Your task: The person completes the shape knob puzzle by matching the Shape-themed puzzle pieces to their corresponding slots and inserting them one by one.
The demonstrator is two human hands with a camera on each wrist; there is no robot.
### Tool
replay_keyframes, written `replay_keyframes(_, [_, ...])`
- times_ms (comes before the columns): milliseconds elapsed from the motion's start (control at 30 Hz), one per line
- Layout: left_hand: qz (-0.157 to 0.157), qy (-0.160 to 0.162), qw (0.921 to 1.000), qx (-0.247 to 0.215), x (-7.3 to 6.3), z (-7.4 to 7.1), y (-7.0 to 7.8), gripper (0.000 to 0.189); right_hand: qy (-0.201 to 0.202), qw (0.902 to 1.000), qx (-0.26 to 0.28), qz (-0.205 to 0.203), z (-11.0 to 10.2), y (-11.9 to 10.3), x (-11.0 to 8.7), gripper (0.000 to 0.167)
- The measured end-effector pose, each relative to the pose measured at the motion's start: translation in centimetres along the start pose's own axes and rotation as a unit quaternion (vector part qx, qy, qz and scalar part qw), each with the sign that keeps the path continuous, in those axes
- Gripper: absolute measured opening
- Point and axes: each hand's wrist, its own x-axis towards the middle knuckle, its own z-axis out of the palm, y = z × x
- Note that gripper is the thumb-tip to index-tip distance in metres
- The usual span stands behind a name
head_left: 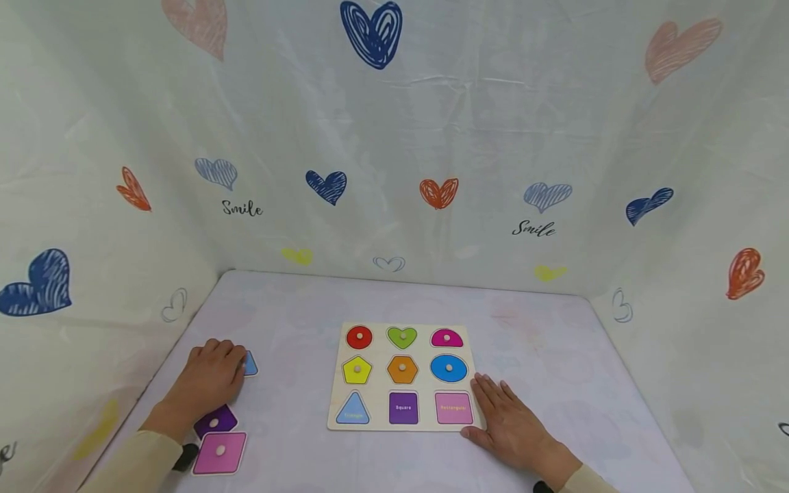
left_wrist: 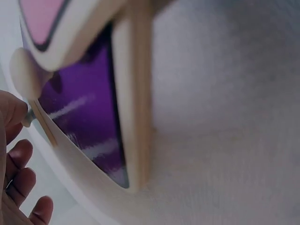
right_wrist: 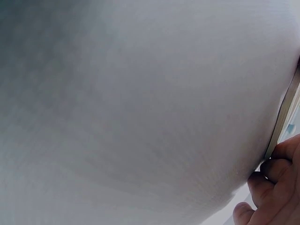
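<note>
My left hand (head_left: pixel 212 373) is over a blue triangle puzzle piece (head_left: pixel 250 364) at the left of the table, hiding most of it. In the left wrist view, fingertips (left_wrist: pixel 16 110) pinch this piece by its small knob, and its thin edge shows tilted. Just below that hand lie a purple square piece (head_left: pixel 216 421) and a pink rectangle piece (head_left: pixel 220 453), the pink one overlapping the purple. My right hand (head_left: pixel 508 421) lies spread at the right edge of the wooden shape board (head_left: pixel 379 411), its fingers and thumb touching that edge.
Six knobbed pieces sit in the board's upper two rows, among them a red circle (head_left: pixel 359 337) and a blue oval (head_left: pixel 448 368). The bottom row shows bare triangle, square and rectangle spots. A heart-printed curtain (head_left: pixel 394 137) hangs behind the pale table (head_left: pixel 290 308).
</note>
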Motion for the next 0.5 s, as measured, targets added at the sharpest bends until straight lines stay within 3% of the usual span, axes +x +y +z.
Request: replay_keyframes(500, [0.006, 0.01, 0.9998, 0.019, 0.07, 0.44, -0.13, 0.021, -0.003, 1.0, 0.008, -0.004, -0.14, 0.04, -0.05, 0.099])
